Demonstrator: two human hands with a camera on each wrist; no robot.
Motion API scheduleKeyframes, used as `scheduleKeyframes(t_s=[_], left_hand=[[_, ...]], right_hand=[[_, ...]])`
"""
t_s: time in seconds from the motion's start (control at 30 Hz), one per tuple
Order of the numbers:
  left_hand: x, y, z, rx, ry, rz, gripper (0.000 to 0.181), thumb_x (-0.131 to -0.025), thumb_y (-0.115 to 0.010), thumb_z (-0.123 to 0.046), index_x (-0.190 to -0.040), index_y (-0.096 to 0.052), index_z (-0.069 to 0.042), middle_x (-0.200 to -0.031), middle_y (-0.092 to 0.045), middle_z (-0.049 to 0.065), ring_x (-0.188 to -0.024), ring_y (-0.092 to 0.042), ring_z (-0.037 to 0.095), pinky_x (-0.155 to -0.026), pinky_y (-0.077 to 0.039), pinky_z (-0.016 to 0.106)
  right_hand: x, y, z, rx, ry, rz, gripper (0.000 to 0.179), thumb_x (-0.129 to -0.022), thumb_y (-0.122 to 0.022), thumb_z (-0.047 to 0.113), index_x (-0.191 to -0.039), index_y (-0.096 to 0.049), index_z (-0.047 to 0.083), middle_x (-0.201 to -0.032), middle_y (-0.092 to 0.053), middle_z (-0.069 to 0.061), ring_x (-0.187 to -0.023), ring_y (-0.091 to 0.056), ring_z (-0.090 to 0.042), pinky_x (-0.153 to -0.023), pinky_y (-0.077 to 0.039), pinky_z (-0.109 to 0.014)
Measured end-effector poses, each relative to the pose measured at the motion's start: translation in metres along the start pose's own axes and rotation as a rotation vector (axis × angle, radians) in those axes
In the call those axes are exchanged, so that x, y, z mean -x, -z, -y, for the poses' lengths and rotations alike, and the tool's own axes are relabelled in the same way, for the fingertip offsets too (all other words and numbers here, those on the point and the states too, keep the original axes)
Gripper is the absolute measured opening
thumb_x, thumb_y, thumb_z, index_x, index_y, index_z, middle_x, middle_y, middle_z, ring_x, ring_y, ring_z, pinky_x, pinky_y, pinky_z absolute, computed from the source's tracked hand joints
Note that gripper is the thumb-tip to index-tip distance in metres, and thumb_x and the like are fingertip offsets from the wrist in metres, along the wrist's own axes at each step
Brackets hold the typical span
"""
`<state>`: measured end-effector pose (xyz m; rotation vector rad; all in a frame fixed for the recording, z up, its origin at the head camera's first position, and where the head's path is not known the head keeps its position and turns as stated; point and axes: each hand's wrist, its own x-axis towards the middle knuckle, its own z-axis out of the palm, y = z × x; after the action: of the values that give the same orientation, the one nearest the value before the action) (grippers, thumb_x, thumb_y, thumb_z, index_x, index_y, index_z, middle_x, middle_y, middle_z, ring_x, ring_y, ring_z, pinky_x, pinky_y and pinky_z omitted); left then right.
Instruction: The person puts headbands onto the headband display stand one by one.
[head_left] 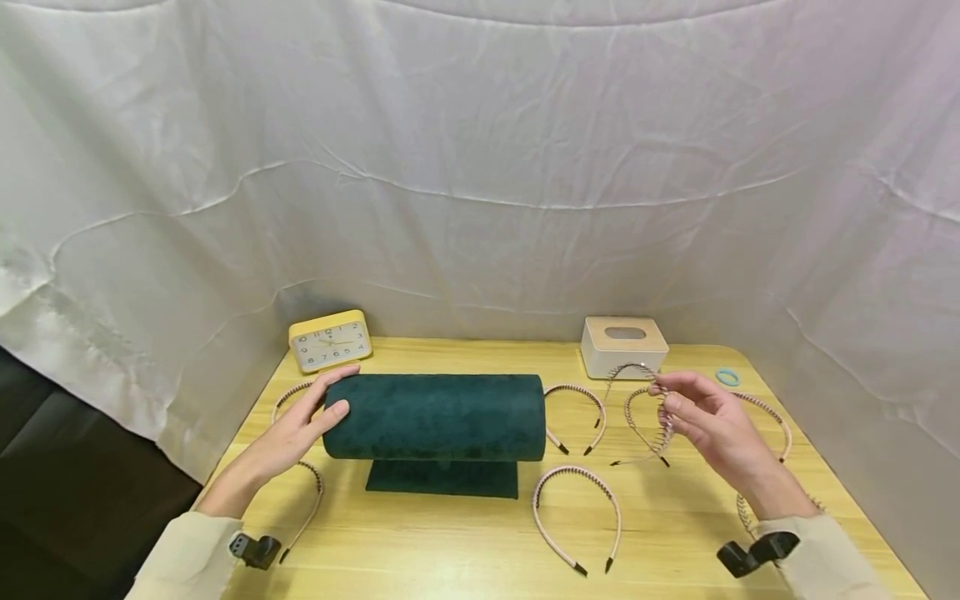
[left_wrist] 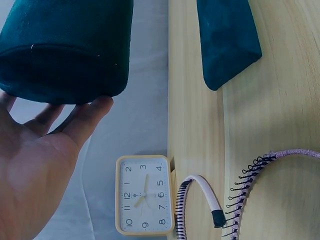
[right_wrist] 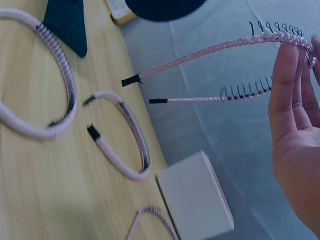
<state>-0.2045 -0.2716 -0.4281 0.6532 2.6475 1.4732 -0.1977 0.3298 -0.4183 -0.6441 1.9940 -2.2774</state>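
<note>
A dark green velvet roll stand [head_left: 442, 417] stands left of the middle of the table, its cylinder lying crosswise above a flat base. My left hand [head_left: 296, 433] holds the cylinder's left end, thumb on the front and fingers over the top; in the left wrist view the fingertips lie at the rim of the end. Right of the stand, my right hand [head_left: 712, 425] pinches a thin pink glittery headband [right_wrist: 200, 52] with black wire loops along its curve. It hangs in the air, ends pointing left in the right wrist view. The cylinder carries no headband on its visible side.
A pink headband [head_left: 573, 470] lies in front, another [head_left: 573, 387] beside the stand, and several more at both sides. A yellow clock [head_left: 330, 344] stands back left. Back right are a white tissue box [head_left: 626, 367] with wooden lid and a blue ring [head_left: 727, 377]. Pale curtains enclose the table.
</note>
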Motion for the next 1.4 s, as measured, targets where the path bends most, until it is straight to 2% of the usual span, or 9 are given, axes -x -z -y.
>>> scheduleKeyframes(t_s=[0.33, 0.57, 0.67, 0.8, 0.93, 1.0, 1.13, 1.3, 1.4], left_hand=[[0.000, 0.000, 0.000, -0.024, 0.006, -0.001, 0.054, -0.118, -0.048, -0.027, -0.169, -0.034, -0.035, -0.178, -0.027, 0.008, -0.163, -0.021, 0.042, -0.122, -0.032, 0.056], [0.000, 0.000, 0.000, -0.017, -0.001, -0.002, 0.054, -0.118, -0.048, -0.026, -0.169, -0.034, -0.034, -0.179, -0.026, 0.009, -0.164, -0.018, 0.044, -0.121, -0.028, 0.069], [0.000, -0.001, 0.000, -0.015, 0.001, 0.000, 0.054, -0.118, -0.048, -0.026, -0.170, -0.033, -0.033, -0.179, -0.026, 0.009, -0.164, -0.018, 0.044, -0.122, -0.028, 0.067], [0.000, -0.001, 0.000, -0.019, 0.001, -0.001, 0.054, -0.118, -0.048, -0.026, -0.169, -0.033, -0.035, -0.178, -0.027, 0.008, -0.163, -0.022, 0.042, -0.123, -0.033, 0.051], [0.000, -0.002, 0.000, -0.015, -0.008, -0.002, 0.054, -0.118, -0.047, -0.025, -0.170, -0.033, -0.034, -0.179, -0.027, 0.009, -0.164, -0.020, 0.043, -0.123, -0.032, 0.056], [0.000, -0.002, 0.000, -0.012, -0.014, -0.004, 0.054, -0.118, -0.047, -0.025, -0.170, -0.033, -0.034, -0.179, -0.026, 0.010, -0.164, -0.019, 0.044, -0.124, -0.032, 0.050], [0.000, -0.002, 0.000, -0.012, -0.011, -0.005, 0.054, -0.118, -0.048, -0.025, -0.169, -0.033, -0.034, -0.179, -0.027, 0.009, -0.164, -0.021, 0.042, -0.118, -0.033, 0.021], [0.000, -0.001, 0.000, -0.024, 0.000, -0.002, 0.054, -0.118, -0.048, -0.027, -0.170, -0.033, -0.032, -0.179, -0.025, 0.009, -0.165, -0.018, 0.042, -0.124, -0.031, 0.044], [-0.001, -0.001, -0.001, -0.016, -0.001, 0.000, 0.054, -0.118, -0.048, -0.026, -0.170, -0.033, -0.032, -0.179, -0.026, 0.009, -0.164, -0.020, 0.042, -0.123, -0.033, 0.034]], right_hand=[[-0.023, -0.042, -0.002, 0.026, 0.010, 0.022, 0.038, -0.110, -0.053, -0.007, -0.131, -0.072, 0.018, -0.122, -0.075, 0.006, -0.096, -0.070, -0.005, -0.079, -0.061, -0.024], [-0.038, -0.074, -0.008, 0.037, 0.022, 0.054, 0.033, -0.108, -0.058, -0.005, -0.130, -0.072, 0.017, -0.122, -0.074, 0.005, -0.091, -0.071, -0.007, -0.075, -0.063, -0.027], [-0.043, -0.085, -0.013, 0.031, 0.025, 0.077, 0.033, -0.108, -0.059, -0.005, -0.130, -0.072, 0.017, -0.122, -0.074, 0.001, -0.090, -0.071, -0.007, -0.073, -0.065, -0.029], [-0.050, -0.099, -0.018, 0.032, 0.016, 0.092, 0.032, -0.107, -0.061, -0.004, -0.129, -0.072, 0.018, -0.122, -0.073, 0.002, -0.087, -0.071, -0.007, -0.071, -0.065, -0.031], [-0.054, -0.110, -0.020, 0.034, -0.004, 0.095, 0.028, -0.107, -0.063, -0.002, -0.130, -0.071, 0.014, -0.122, -0.074, 0.004, -0.088, -0.071, -0.008, -0.070, -0.065, -0.032], [-0.055, -0.114, -0.021, 0.031, -0.013, 0.094, 0.028, -0.107, -0.064, -0.001, -0.131, -0.070, 0.010, -0.123, -0.074, 0.003, -0.091, -0.070, -0.009, -0.069, -0.065, -0.033], [-0.056, -0.118, -0.021, 0.033, -0.023, 0.089, 0.028, -0.106, -0.065, -0.001, -0.133, -0.068, 0.007, -0.124, -0.074, 0.001, -0.094, -0.071, -0.010, -0.067, -0.065, -0.035], [-0.056, -0.120, -0.020, 0.049, -0.032, 0.085, 0.032, -0.105, -0.067, -0.001, -0.137, -0.069, 0.004, -0.128, -0.070, 0.001, -0.088, -0.071, -0.009, -0.069, -0.066, -0.036], [-0.055, -0.122, -0.020, 0.066, -0.029, 0.088, 0.034, -0.104, -0.069, -0.001, -0.138, -0.069, 0.002, -0.128, -0.068, -0.001, -0.086, -0.071, -0.009, -0.070, -0.067, -0.038]])
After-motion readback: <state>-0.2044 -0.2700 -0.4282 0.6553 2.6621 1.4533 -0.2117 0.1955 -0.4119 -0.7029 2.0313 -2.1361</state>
